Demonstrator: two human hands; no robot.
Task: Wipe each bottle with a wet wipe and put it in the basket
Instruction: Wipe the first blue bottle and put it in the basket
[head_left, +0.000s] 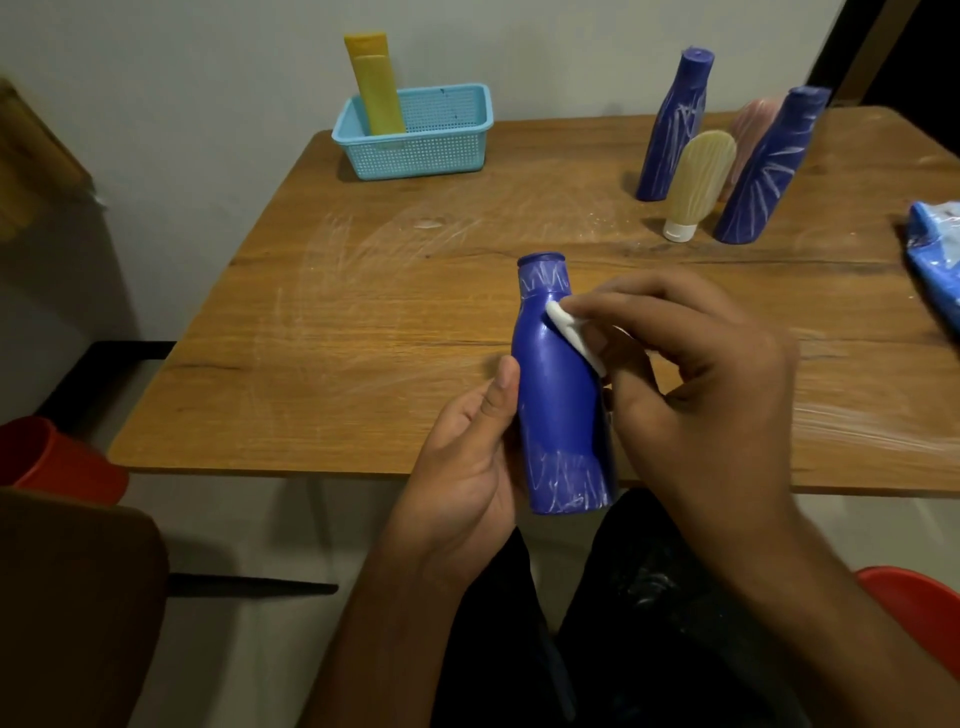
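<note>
A plain pale wall backs the wooden bench (415, 291), its top smeared with white streaks. The left hand (467, 467) holds a blue bottle (558, 395) upright just over the near edge, its grip wrapped round the lower body; the right hand (696, 384) pinches a wet wipe (571, 332) against the bottle's shoulder. White marks remain at neck and base. The blue basket (415, 135) sits at the far edge, one yellow bottle (376, 83) inside. Four streaked bottles (727, 156) wait far right. Pressing hard could twist the wet bottle loose over the floor
</note>
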